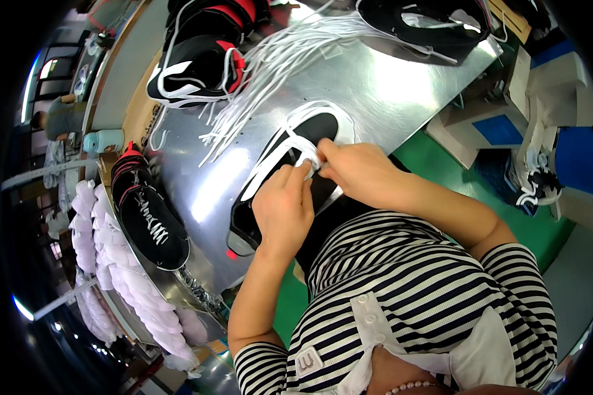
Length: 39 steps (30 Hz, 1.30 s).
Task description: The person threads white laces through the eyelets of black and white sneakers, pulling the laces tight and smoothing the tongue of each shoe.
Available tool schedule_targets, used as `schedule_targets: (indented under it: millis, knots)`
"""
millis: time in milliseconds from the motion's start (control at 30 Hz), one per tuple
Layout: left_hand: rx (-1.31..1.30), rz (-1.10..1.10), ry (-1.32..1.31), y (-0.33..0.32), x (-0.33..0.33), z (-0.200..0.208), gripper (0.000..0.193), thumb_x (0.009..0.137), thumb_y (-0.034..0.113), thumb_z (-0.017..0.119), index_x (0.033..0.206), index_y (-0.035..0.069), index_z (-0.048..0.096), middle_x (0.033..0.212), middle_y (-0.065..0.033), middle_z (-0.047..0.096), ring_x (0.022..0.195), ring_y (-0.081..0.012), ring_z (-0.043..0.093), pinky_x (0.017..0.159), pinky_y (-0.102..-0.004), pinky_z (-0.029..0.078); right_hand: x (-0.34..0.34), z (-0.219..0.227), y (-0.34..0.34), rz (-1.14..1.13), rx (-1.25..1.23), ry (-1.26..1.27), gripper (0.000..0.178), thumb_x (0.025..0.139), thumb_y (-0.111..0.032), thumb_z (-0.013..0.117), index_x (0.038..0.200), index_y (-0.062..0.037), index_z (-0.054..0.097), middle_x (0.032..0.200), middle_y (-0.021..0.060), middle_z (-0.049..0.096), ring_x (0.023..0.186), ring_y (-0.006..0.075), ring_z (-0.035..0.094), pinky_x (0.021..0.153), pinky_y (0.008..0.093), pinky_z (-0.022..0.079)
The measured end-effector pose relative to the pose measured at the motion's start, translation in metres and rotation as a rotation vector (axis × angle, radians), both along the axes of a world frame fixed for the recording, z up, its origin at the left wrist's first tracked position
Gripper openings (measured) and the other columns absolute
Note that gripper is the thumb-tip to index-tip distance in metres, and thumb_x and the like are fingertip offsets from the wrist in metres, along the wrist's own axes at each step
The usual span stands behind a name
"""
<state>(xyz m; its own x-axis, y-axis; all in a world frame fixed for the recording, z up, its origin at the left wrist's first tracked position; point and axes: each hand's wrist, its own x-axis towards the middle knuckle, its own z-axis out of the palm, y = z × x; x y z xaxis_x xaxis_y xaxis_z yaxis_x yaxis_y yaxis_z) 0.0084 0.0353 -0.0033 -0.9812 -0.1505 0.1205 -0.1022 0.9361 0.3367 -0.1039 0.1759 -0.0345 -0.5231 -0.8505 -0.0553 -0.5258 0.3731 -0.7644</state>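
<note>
A black and white sneaker (323,130) lies on the metal table (389,79) right in front of me, its toe pointing away. Over its lacing area, my left hand (283,204) pinches a white shoelace (303,146) between thumb and fingers. Close beside it, my right hand (352,170) grips the same lace at the shoe's right side. The fingertips of both hands nearly meet there. My hands cover part of the sneaker's upper and the eyelets, so how far the lace is threaded is hidden.
A bundle of loose white laces (263,79) spreads across the table beyond the sneaker. Black, red and white shoes (197,72) stand at the far left, and a laced black shoe (148,217) lies at the left edge. A dark bin (428,39) sits far right; cardboard boxes (487,125) stand beyond the table.
</note>
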Motion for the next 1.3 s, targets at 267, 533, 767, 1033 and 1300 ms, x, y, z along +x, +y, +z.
schedule_targets:
  millis: [267,533,767,1033,1300]
  knots:
    - [-0.321,-0.249,0.406,-0.024,0.047,0.009,0.02,0.069,0.008,0.069,0.089,0.009,0.073,0.086,-0.0029,0.068,0.079,-0.0185,0.067,0.068,-0.0296,0.053,-0.078,0.024,0.018,-0.219,-0.59,-0.304,0.019,0.093,-0.02,0.066,0.105,-0.0061,0.063,0.086,-0.0002,0.068,0.075,0.0045,0.056,0.066,0.0226,0.046]
    - [-0.122,-0.083,0.146,-0.041,0.039,0.013,0.034,0.072,0.003,0.064,0.104,0.011,0.07,0.081,-0.0021,0.062,0.073,-0.0202,0.061,0.062,-0.0326,0.048,-0.045,0.0,-0.017,-0.184,-0.472,-0.668,0.037,0.085,-0.021,0.076,0.114,-0.0054,0.058,0.093,0.0017,0.064,0.08,0.0075,0.055,0.068,0.0233,0.044]
    - [1.215,0.248,-0.576,-0.101,0.05,0.01,0.048,0.1,0.043,0.055,0.125,0.003,0.063,0.128,-0.0071,0.063,0.114,-0.0196,0.056,0.097,-0.0314,0.043,-0.039,-0.006,-0.016,-0.207,-0.428,-0.49,0.05,0.078,-0.014,0.082,0.119,-0.0041,0.056,0.098,0.0015,0.062,0.082,0.0068,0.054,0.072,0.0213,0.043]
    - [1.347,0.35,-0.676,-0.083,0.023,-0.004,0.028,0.094,0.032,0.067,0.102,0.006,0.072,0.089,0.0024,0.067,0.079,-0.0063,0.055,0.073,-0.0207,0.044,-0.027,-0.014,-0.023,-0.168,-0.395,-0.53,0.046,0.081,-0.013,0.08,0.118,-0.0006,0.055,0.098,0.0023,0.063,0.085,0.0064,0.057,0.074,0.0208,0.046]
    - [0.988,0.346,-0.406,-0.08,0.019,-0.028,0.015,0.088,0.014,0.07,0.098,0.003,0.072,0.088,-0.0039,0.069,0.077,-0.0134,0.06,0.072,-0.025,0.048,-0.027,-0.01,-0.022,-0.238,-0.316,-0.564,0.042,0.081,-0.017,0.081,0.112,-0.0001,0.058,0.094,0.0034,0.065,0.083,0.0076,0.059,0.073,0.021,0.046]
